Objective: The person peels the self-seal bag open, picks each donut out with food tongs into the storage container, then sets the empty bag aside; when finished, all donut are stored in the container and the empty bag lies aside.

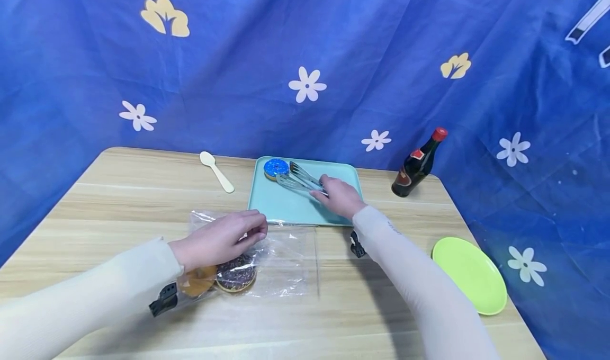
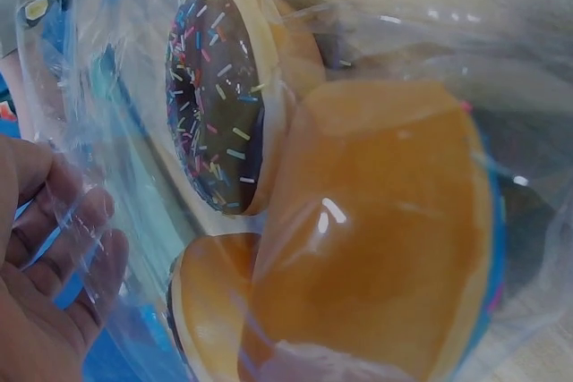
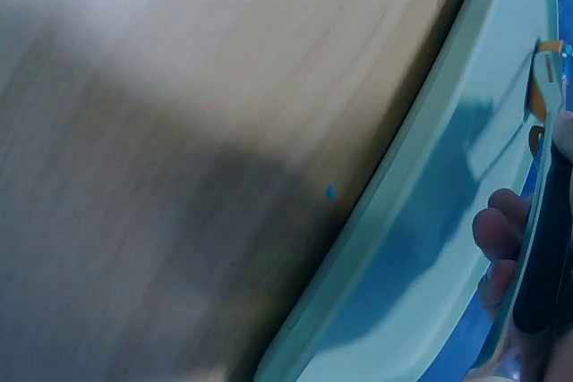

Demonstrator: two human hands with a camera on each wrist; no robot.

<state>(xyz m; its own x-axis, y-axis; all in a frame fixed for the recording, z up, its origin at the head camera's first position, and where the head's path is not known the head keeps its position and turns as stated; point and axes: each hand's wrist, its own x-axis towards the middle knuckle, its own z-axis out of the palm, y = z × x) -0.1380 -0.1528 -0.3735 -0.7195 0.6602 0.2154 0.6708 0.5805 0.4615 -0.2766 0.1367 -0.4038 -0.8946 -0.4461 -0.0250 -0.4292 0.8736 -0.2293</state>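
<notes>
My left hand [image 1: 226,238] grips the upper edge of a clear plastic bag [image 1: 290,262], fingers curled at its film. Inside the bag lie a chocolate-iced doughnut with sprinkles [image 1: 236,273] and a golden-brown doughnut [image 1: 196,280]; the left wrist view shows another small doughnut [image 2: 219,297] below them. Over a light teal tray [image 1: 286,209], my right hand [image 1: 340,196] holds a pair of tongs [image 1: 307,179], whose arms are spread. Their tips are beside a blue-iced doughnut [image 1: 276,168] on the tray's far left; whether they touch it is unclear.
A cream spoon [image 1: 216,172] lies left of the tray. To its right a dark bottle with a red cap [image 1: 415,167] stands near the table's back edge. A green plate [image 1: 469,275] rests at the right edge. Behind hangs a blue cloth [image 1: 238,58].
</notes>
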